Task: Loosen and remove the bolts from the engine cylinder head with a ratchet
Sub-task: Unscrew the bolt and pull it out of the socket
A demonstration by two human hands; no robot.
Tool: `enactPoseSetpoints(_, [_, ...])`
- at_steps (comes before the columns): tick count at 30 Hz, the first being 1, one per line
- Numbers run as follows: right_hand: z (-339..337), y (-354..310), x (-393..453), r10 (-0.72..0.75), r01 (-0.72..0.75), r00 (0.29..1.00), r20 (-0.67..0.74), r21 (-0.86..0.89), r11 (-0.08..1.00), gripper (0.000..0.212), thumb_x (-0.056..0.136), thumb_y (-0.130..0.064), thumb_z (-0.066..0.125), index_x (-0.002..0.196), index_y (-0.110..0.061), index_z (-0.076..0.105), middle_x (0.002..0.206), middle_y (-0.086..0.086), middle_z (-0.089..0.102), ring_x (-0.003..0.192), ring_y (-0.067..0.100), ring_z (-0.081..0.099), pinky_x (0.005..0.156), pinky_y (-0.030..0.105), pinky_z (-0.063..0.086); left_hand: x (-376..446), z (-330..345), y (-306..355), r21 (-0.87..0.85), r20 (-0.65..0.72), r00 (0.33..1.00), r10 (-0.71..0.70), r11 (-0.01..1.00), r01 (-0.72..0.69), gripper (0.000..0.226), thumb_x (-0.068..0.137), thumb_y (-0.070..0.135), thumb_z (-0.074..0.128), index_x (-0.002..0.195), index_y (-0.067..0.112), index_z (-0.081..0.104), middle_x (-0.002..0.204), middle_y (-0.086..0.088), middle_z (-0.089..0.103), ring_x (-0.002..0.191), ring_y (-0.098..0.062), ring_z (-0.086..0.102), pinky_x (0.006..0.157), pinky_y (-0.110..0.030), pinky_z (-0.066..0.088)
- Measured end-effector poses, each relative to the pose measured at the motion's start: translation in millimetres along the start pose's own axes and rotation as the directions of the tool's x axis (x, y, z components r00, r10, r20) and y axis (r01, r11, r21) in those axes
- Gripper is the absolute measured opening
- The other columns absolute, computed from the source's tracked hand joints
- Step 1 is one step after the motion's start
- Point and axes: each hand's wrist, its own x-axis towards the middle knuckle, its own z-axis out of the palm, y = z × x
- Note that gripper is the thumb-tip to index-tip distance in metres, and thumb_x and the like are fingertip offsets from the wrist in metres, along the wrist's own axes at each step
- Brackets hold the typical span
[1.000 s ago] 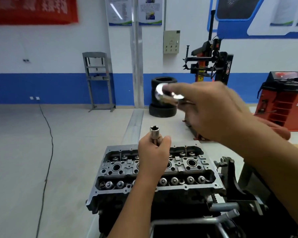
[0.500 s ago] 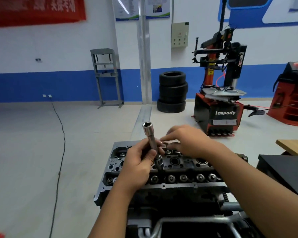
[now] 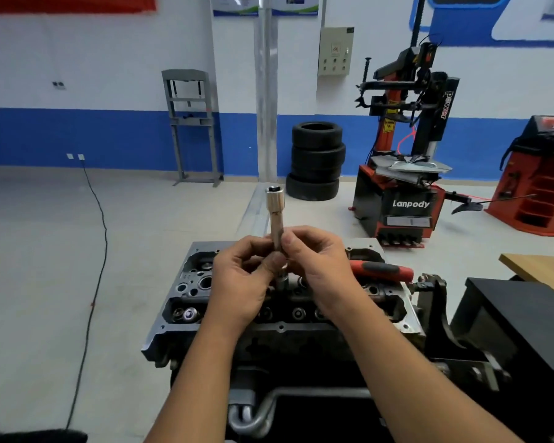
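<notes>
1. Workshop floor spreads behind the bench, with a tyre changer (image 3: 406, 148) and a stack of tyres (image 3: 315, 161) well apart from the work.
2. Cylinder head (image 3: 186, 282) sits low in the middle of the view on a dark stand, its top face towards the camera; bolts (image 3: 298, 313) show in a row along the near side.
3. Ratchet (image 3: 378, 270), red and black in the handle, lies across the right part of the cylinder head; neither hand is on it.
4. Left hand (image 3: 240, 282) has its fingers curled round the lower part of the extension bar (image 3: 276, 219), which stands nearly upright with its open socket end on top.
5. Right hand (image 3: 317, 263) pinches the same extension bar from the other side, thumb near the shaft.
6. Lower end of the bar points down into the middle of the head (whether it is seated on a bolt is hidden by the fingers).
7. Step in hand, as I judge it: seating the tool on a bolt. Next move calls for picking up the ratchet and fitting it squarely onto the top of the bar.
</notes>
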Motion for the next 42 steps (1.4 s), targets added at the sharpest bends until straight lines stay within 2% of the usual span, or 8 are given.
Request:
enactPoseSetpoints(5, [7,0,-8,-0.032,0.034,0.999,0.014,-0.139,0.99,0.013,0.096,-0.012,0.069,0.106,-0.011,0.077,0.104,0.01,0.079,0.101,0.023,0.074,0.093,0.034,0.06,-6,-14,-9,0.147,0.214,0.977,-0.025,0.989,-0.007,0.031,0.102,0.018,0.055,0.129,0.02,0.069,0.124,0.001,0.075,0.122,-0.019,0.069,0.105,-0.04,0.054])
enactPoseSetpoints(10, [17,17,-18,-0.025,0.032,0.999,0.047,-0.164,0.986,0.023,0.106,-0.024,0.055,0.112,-0.022,0.076,0.111,0.0,0.078,0.11,0.012,0.072,0.099,0.033,0.057,-11,-14,-10,0.112,0.153,0.988,0.001,0.994,-0.018,0.02,0.095,0.025,0.069,0.114,0.026,0.075,0.108,0.003,0.079,0.105,-0.014,0.075,0.086,-0.026,0.059])
enactPoseSetpoints(15, [14,22,-17,-0.021,0.02,0.999,0.045,0.02,1.0,0.015,0.101,-0.023,0.065,0.102,-0.015,0.078,0.103,0.01,0.079,0.103,0.028,0.075,0.094,0.048,0.06,-10,-6,-17,0.236,-0.061,0.994,0.093,0.969,-0.077,0.021,0.08,0.015,0.088,0.097,0.019,0.075,0.086,0.001,0.079,0.079,-0.014,0.077,0.069,-0.028,0.063])
enactPoseSetpoints(18, [11,24,-16,-0.049,0.05,0.999,-0.021,0.031,0.998,0.004,0.094,-0.013,0.074,0.094,-0.014,0.078,0.093,0.007,0.078,0.095,0.024,0.076,0.086,0.041,0.062,-7,-5,-16,0.293,0.105,0.994,0.037,0.954,-0.067,0.021,0.094,0.006,0.074,0.105,0.023,0.074,0.099,0.0,0.079,0.093,-0.014,0.077,0.084,-0.037,0.064])
enactPoseSetpoints(22, [7,26,-17,-0.052,0.052,0.999,-0.004,0.091,0.995,0.006,0.094,-0.011,0.073,0.095,-0.014,0.078,0.091,0.005,0.076,0.094,0.019,0.074,0.089,0.034,0.06,-8,-10,-13,0.216,0.372,0.927,-0.04,0.975,-0.045,0.028,0.102,0.0,0.057,0.125,0.012,0.067,0.116,0.001,0.077,0.114,-0.013,0.071,0.096,-0.025,0.055])
enactPoseSetpoints(29, [9,29,-17,-0.119,0.118,0.993,-0.008,-0.04,0.992,0.005,0.092,-0.018,0.077,0.093,-0.017,0.072,0.091,0.002,0.076,0.09,0.018,0.075,0.089,0.039,0.062,-7,-10,-12,0.201,0.256,0.967,-0.006,0.978,-0.047,0.04,0.073,0.017,0.078,0.112,0.019,0.073,0.106,0.003,0.08,0.101,-0.013,0.076,0.08,-0.017,0.058])
enactPoseSetpoints(36, [4,29,-20,-0.172,0.171,0.985,-0.005,-0.082,0.982,0.008,0.098,-0.02,0.071,0.097,-0.013,0.074,0.089,0.01,0.075,0.084,0.013,0.07,0.086,0.039,0.061,-5,-14,-10,0.072,0.472,0.877,-0.089,0.995,0.062,0.025,0.092,0.029,0.066,0.115,0.032,0.077,0.117,-0.004,0.077,0.112,-0.019,0.073,0.086,-0.021,0.058])
enactPoseSetpoints(42, [7,28,-18,-0.122,0.122,0.993,0.002,-0.028,0.992,0.015,0.099,-0.022,0.068,0.099,-0.008,0.072,0.099,0.014,0.074,0.099,0.027,0.073,0.096,0.049,0.059,-6,-11,-12,0.174,0.336,0.936,-0.102,0.984,0.045,0.021,0.095,0.016,0.065,0.114,0.017,0.075,0.111,-0.008,0.078,0.106,-0.024,0.075,0.084,-0.035,0.063])
